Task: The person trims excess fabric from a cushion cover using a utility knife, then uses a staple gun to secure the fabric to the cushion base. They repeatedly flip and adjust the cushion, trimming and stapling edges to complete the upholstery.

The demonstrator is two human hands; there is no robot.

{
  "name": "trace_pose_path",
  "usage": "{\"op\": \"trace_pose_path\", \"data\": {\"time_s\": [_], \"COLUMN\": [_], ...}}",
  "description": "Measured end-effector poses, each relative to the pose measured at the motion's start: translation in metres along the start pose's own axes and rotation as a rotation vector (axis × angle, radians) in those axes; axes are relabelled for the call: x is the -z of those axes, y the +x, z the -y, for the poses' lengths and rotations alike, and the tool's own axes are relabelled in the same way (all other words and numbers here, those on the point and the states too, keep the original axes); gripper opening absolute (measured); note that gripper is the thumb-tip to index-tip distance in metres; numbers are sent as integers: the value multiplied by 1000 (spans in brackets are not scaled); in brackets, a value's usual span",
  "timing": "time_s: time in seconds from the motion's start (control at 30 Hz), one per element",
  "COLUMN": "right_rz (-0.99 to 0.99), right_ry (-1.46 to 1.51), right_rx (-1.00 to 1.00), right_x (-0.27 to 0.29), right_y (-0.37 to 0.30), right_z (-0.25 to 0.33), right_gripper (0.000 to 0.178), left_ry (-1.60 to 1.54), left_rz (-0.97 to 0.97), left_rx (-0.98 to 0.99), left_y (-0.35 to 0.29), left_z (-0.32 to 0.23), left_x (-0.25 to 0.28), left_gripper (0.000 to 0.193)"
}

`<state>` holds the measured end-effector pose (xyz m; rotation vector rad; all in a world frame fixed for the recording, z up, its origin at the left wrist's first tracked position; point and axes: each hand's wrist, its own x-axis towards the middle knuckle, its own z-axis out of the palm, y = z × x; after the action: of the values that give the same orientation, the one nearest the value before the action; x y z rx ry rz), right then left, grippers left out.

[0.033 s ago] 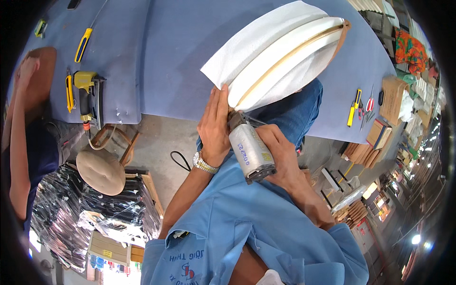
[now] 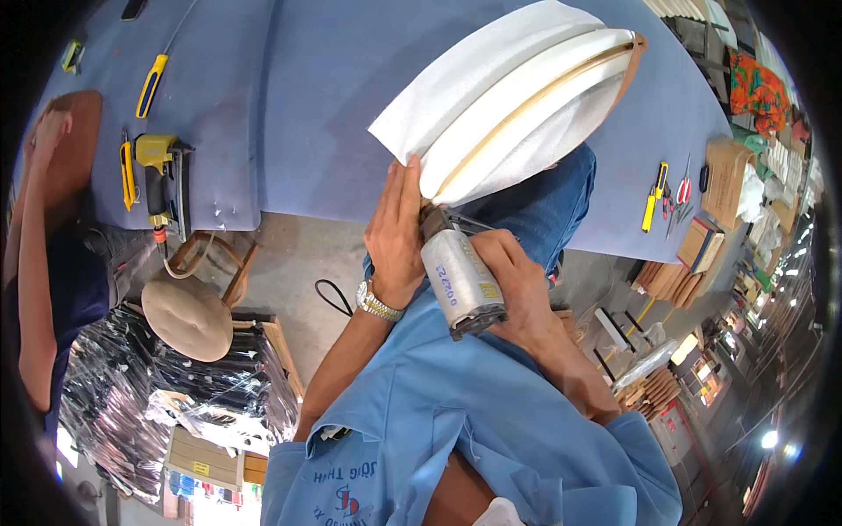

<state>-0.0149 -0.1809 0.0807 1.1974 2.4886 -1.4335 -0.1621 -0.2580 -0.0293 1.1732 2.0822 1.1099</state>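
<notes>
My right hand [image 2: 519, 282] is wrapped round a silver pneumatic staple gun [image 2: 461, 282]. The gun's nose meets the near end of a curved, cushion-like piece [image 2: 500, 118] covered in white fabric, with a tan strip along its length. A loose white flap [image 2: 465, 70] spreads out on its far left side. At the near end, my left hand [image 2: 396, 228] holds the piece, its fingers straight and close together along the side, thumb hidden. The piece leans over my knee and the table edge. The exact contact spot under the nose is hidden.
The blue-covered table [image 2: 333, 105] carries a second, yellow-black nail gun [image 2: 162, 171] and a yellow screwdriver [image 2: 152, 86] at left. A yellow cutter [image 2: 653, 200] and red-handled scissors [image 2: 683, 188] lie at right. Another person's arm [image 2: 35, 228] is far left, near a round beige stool [image 2: 186, 316].
The staple gun has tilted very slightly to the left in my right hand. My left hand and the white-covered piece look nearly unmoved.
</notes>
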Motion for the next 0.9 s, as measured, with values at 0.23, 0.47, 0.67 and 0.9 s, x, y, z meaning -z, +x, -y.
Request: {"op": "trace_pose_path", "data": {"time_s": [0.23,0.47,0.67,0.9], "right_rz": [-34,-56,-33,-122], "right_ry": [-43,-71,-17,73], "right_rx": [-47,-70,-134,-30], "right_x": [-5,-13,-14,-22], "right_y": [13,11,9,15], "right_z": [7,1,3,-6], "right_gripper": [57,57,60,58], "left_ry": [-38,-90,-87,-115], "left_rz": [36,-6,33,-39], "left_rx": [30,6,22,-21], "left_y": [9,4,-7,-3], "left_z": [-3,3,5,12], "left_x": [5,-1,-3,-2], "left_gripper": [83,80,77,87]}}
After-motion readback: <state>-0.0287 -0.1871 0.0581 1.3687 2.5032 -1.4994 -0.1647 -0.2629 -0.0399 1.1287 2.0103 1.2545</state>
